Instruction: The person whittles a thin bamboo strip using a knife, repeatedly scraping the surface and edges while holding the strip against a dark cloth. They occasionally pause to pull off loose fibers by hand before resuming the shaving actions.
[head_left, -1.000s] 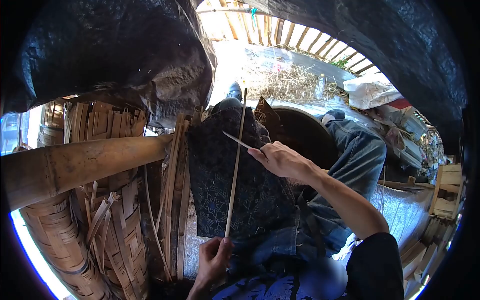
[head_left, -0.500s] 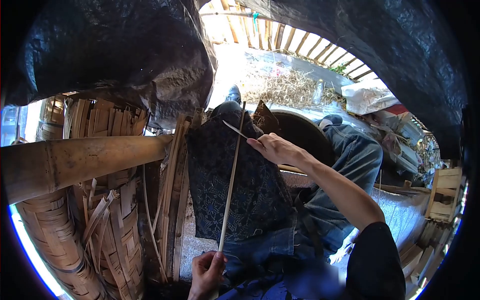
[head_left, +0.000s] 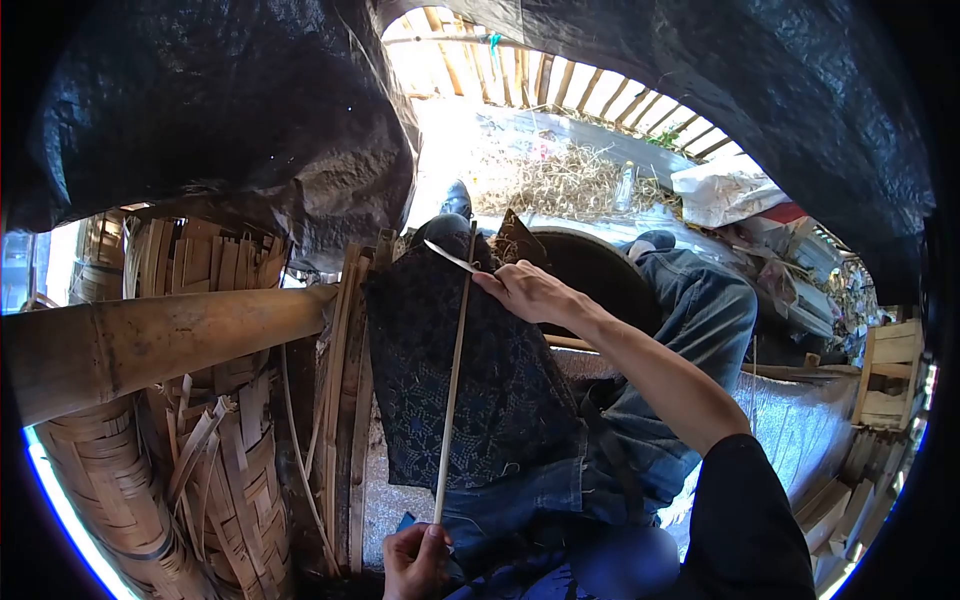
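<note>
Our left hand [head_left: 415,560] is closed around the lower end of a long thin pale bamboo strip [head_left: 451,375], which runs up across the dark blue patterned cloth [head_left: 470,370] spread over our left knee. Our right hand [head_left: 525,292] has its grip clamped on the handle of a narrow metal knife [head_left: 450,257], whose blade lies across the upper end of the strip, touching it near the knee. To the left, a thick round bamboo pole [head_left: 150,345] lies above woven bamboo baskets [head_left: 130,480], with loose flat bamboo slats [head_left: 340,400] standing just beside the cloth. A black tarpaulin [head_left: 220,110] hangs overhead.
</note>
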